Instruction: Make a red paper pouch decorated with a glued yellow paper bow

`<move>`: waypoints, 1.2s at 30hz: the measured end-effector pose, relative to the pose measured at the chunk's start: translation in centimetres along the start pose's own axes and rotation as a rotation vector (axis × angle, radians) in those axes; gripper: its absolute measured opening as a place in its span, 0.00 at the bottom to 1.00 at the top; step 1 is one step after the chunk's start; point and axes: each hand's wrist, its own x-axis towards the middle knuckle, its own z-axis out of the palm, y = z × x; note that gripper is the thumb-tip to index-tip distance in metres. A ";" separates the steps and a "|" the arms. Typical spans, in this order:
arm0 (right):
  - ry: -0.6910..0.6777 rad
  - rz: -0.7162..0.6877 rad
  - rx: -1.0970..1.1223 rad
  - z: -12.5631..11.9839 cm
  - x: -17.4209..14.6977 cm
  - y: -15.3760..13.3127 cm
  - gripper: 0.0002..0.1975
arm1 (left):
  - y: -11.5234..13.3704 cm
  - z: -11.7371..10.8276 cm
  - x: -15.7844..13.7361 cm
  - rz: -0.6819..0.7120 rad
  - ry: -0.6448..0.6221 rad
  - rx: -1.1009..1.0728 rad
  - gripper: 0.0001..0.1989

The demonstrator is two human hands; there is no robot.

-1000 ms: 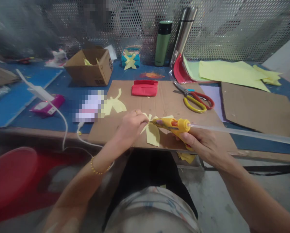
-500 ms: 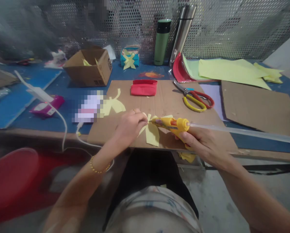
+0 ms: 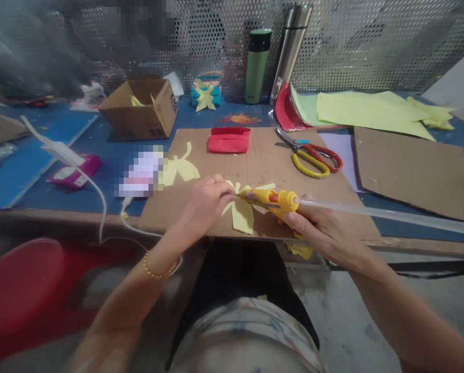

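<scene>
My right hand (image 3: 319, 225) is wrapped round the handle of a yellow hot glue gun (image 3: 269, 199), with a long clear glue stick (image 3: 356, 208) sticking out of its back. The gun's nozzle points left at a pale yellow felt bow (image 3: 243, 216) on the cardboard sheet (image 3: 201, 207). My left hand (image 3: 206, 202) pinches the bow's middle, its fingertips right beside the nozzle tip. Whether the nozzle touches the felt is hidden. Another pale yellow cut-out (image 3: 180, 170) lies to the left, and a small red felt pouch (image 3: 229, 140) sits farther back.
Scissors (image 3: 313, 158) with red and yellow handles lie at the board's right. Behind stand a cardboard box (image 3: 139, 116), a blue pouch with a yellow bow (image 3: 206, 93), a green bottle (image 3: 257, 67) and a steel flask (image 3: 292, 46). A white cable (image 3: 103, 197) runs along the left.
Both hands keep nearly the same pose at the bow. The view has shifted very slightly, and the glue gun appears a little farther left.
</scene>
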 end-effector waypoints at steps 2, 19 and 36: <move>-0.007 -0.002 -0.011 0.0 0.0 0.0 0.33 | 0.0 -0.4 -0.2 -0.015 0.000 -0.025 0.08; 0.003 -0.025 -0.034 0.1 -0.3 0.1 0.29 | -0.4 -0.6 -2.0 0.169 0.027 0.222 0.14; -0.010 -0.103 -0.045 0.2 -0.2 -0.3 0.25 | -0.4 -0.2 -2.3 0.198 0.048 0.231 0.13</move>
